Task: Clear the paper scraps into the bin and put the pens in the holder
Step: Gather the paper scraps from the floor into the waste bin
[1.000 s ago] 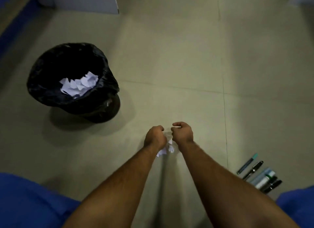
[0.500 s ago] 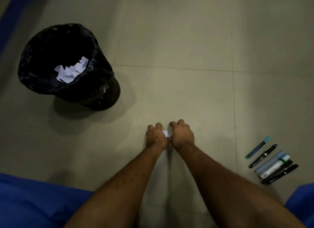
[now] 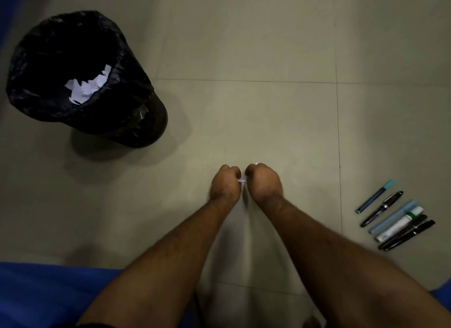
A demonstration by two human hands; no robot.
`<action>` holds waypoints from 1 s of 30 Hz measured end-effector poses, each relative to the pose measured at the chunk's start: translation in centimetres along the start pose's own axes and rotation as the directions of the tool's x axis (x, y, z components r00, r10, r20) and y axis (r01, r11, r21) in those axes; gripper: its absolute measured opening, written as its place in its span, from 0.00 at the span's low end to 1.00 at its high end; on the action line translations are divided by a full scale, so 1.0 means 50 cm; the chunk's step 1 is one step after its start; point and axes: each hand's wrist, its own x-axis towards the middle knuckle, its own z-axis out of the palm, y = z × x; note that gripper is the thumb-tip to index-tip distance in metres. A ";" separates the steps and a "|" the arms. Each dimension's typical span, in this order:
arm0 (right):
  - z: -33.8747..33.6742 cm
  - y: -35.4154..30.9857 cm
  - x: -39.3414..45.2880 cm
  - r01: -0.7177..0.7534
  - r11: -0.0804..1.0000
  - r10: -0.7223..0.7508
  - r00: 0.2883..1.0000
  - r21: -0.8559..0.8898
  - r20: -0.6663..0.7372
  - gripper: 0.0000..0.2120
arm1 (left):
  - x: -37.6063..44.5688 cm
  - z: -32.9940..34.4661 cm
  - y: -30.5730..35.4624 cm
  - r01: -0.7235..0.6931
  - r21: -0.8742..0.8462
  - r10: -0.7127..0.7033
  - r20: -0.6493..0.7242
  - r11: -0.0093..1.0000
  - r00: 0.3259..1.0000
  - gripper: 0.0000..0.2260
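Observation:
My left hand (image 3: 225, 183) and my right hand (image 3: 263, 181) are side by side low over the floor, both with fingers curled under. A sliver of white paper scrap (image 3: 242, 180) shows between them, and a white bit peeks at the right hand's top knuckle; most of the paper is hidden inside the fists. The bin (image 3: 80, 117), lined with a black bag, stands at the upper left with white scraps (image 3: 87, 85) inside. Several pens and markers (image 3: 395, 217) lie in a row on the floor at the right. No holder is in view.
Beige floor tiles (image 3: 244, 46) spread around the hands, with grout lines running across and down the right side. Blue cloth (image 3: 48, 293) covers the bottom left corner and shows again at the bottom right edge.
The scraps that lay loose under my hands a second ago are now gathered into my fists. The view has tilted, so the bin and pens sit differently in frame.

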 end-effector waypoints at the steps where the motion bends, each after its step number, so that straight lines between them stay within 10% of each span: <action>1: 0.000 0.000 0.000 -0.026 0.999 0.026 1.000 0.043 -0.004 0.10 | 0.004 -0.004 0.001 0.005 0.007 -0.005 0.010 1.000 1.000 0.03; 8: 0.004 0.016 -0.018 -0.144 0.973 0.157 0.985 0.180 -0.065 0.23 | 0.012 0.000 -0.010 -0.038 -0.039 0.038 0.015 0.999 0.999 0.17; 20: 0.006 0.019 -0.013 -0.151 0.988 0.152 0.984 0.012 -0.098 0.12 | 0.016 0.000 0.005 -0.009 -0.026 0.007 -0.060 1.000 0.998 0.03; 30: -0.006 0.009 -0.037 -0.247 0.874 0.318 0.942 0.419 -0.107 0.07 | -0.001 -0.049 0.015 0.227 -0.573 -0.232 0.065 0.788 0.970 0.09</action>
